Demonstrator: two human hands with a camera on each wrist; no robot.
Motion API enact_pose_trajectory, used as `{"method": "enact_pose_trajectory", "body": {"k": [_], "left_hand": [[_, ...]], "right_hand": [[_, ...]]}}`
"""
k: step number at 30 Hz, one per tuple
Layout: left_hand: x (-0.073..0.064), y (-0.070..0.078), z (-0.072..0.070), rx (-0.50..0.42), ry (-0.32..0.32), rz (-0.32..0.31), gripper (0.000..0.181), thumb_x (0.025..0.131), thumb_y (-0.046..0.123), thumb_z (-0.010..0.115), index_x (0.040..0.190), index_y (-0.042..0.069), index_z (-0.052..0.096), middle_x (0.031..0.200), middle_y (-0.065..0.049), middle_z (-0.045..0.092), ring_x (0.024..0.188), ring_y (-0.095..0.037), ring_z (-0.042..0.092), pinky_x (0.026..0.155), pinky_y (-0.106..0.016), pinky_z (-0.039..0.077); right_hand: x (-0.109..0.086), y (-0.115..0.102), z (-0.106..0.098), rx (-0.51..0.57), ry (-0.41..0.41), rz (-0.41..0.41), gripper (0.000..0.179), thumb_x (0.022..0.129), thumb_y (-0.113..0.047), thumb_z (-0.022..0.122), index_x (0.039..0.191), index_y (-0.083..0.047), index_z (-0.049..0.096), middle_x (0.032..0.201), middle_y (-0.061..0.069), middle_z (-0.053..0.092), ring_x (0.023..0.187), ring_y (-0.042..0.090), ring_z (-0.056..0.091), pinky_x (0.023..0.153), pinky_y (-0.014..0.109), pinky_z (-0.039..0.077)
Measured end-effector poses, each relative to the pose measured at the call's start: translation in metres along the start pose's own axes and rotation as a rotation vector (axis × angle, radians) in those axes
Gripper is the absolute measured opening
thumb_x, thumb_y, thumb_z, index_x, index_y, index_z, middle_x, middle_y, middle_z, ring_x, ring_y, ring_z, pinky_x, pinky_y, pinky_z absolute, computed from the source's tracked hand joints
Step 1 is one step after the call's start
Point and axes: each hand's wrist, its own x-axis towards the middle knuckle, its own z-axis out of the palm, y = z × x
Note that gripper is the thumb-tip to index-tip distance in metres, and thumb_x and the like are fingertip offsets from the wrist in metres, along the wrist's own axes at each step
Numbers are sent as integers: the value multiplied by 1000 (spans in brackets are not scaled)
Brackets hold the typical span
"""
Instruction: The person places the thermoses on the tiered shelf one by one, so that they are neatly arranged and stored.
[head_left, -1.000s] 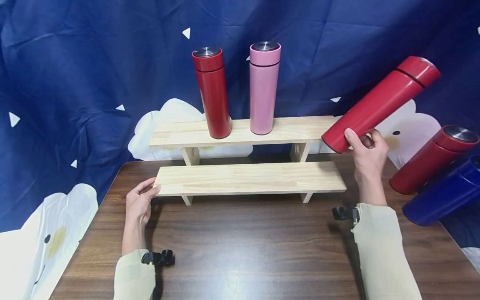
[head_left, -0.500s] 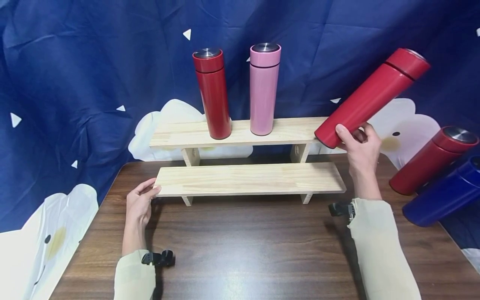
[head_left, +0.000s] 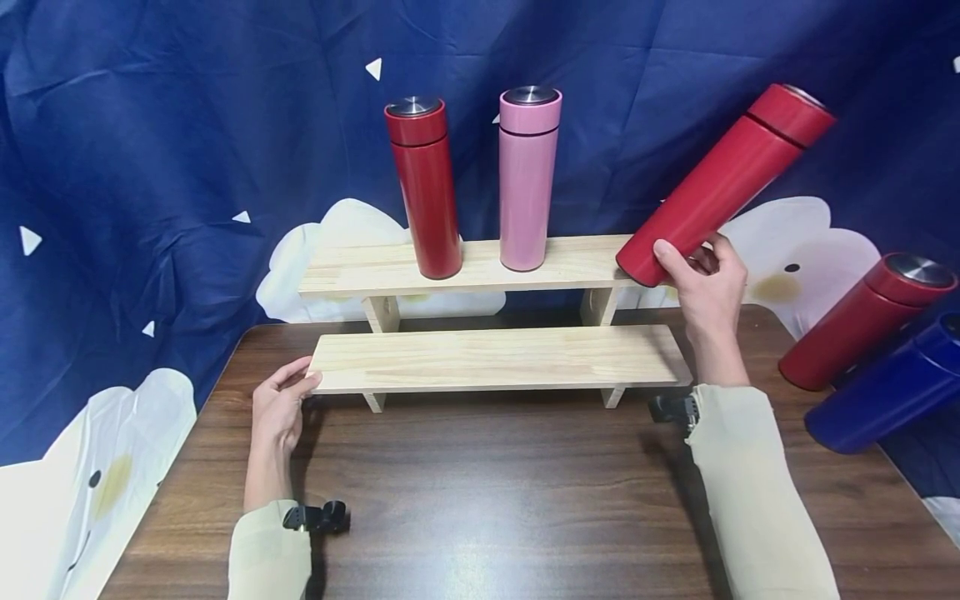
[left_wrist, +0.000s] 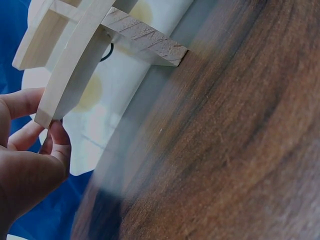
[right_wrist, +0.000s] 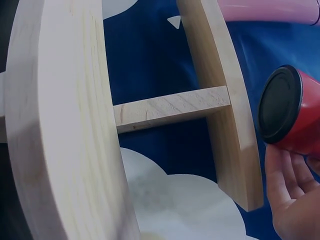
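My right hand (head_left: 708, 287) grips a red thermos bottle (head_left: 723, 187) near its base. The bottle leans to the right over the right end of the upper shelf board (head_left: 577, 258); its black bottom (right_wrist: 281, 104) shows in the right wrist view. With thumb and fingers, my left hand (head_left: 281, 404) pinches the left end of the lower shelf board (head_left: 495, 358), as the left wrist view also shows on the wooden board (left_wrist: 75, 60). On the upper board stand another red thermos (head_left: 426, 192) and a pink thermos (head_left: 529, 179), both upright.
At the right edge of the brown table (head_left: 480, 500), a third red thermos (head_left: 862, 321) and a blue thermos (head_left: 888, 387) stand side by side, appearing tilted in the head view. A blue curtain (head_left: 187, 150) with white cloud-like shapes hangs behind the shelf.
The right hand has carried its red thermos left and slightly up, to the upper board's right end, and the bottle is somewhat more upright. My left hand stays put.
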Motion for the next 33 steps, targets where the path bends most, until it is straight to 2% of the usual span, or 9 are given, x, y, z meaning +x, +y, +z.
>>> {"method": "enact_pose_trajectory", "body": {"k": [8,23,33], "left_hand": [[0,-1,0,1,3,4,36,84,-19,68,119,-10,67,88,-4,66,77,-11,61,66,-17,51],[0,-1,-2,-1,1,-5,32,84,-19,68,114,-5,71,88,-3,66,78,-11,61,66,-17,52],[0,-1,-1,-5,4,-1,32,84,-19,68,112,-4,72,87,-3,67,77,-11,61,66,-17,52]], "right_hand": [[4,3,8,-87,-11,-17,46,72,-6,90,113,-11,71,90,3,68,76,12,61,67,20,50],[5,2,21,-202,-52,-25,50,73,-11,90,118,-12,69,95,1,67,82,13,62,73,18,50],[11,4,26,-394,-120,-50,60,78,-25,88,133,-17,64,106,0,66,91,13,64,84,19,50]]}}
